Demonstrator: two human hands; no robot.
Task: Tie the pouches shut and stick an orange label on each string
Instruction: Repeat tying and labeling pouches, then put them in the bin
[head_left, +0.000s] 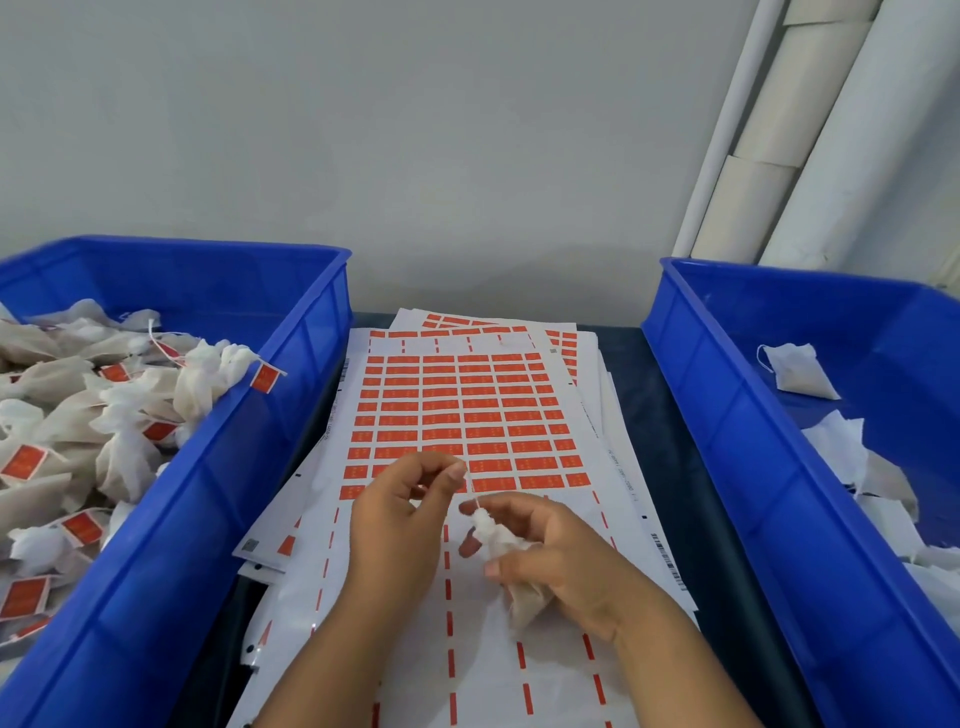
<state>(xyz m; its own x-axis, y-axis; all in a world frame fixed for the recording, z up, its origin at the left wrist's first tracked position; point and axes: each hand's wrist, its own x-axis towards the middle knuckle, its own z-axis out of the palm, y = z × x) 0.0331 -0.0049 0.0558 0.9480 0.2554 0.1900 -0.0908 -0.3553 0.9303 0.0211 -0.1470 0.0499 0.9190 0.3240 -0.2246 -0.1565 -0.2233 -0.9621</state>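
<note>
At lower centre of the frame, a white pouch (511, 558) is gripped in the right hand (566, 566), while its string (470, 486) is pinched taut by the left hand (402, 525), above the sheet of orange labels (457, 415).

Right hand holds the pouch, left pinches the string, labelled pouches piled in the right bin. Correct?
Not quite. The head view shows the labelled pouches piled in the left bin, not the right bin. The rest holds: the right hand holds the pouch and the left hand pinches the string.
</note>
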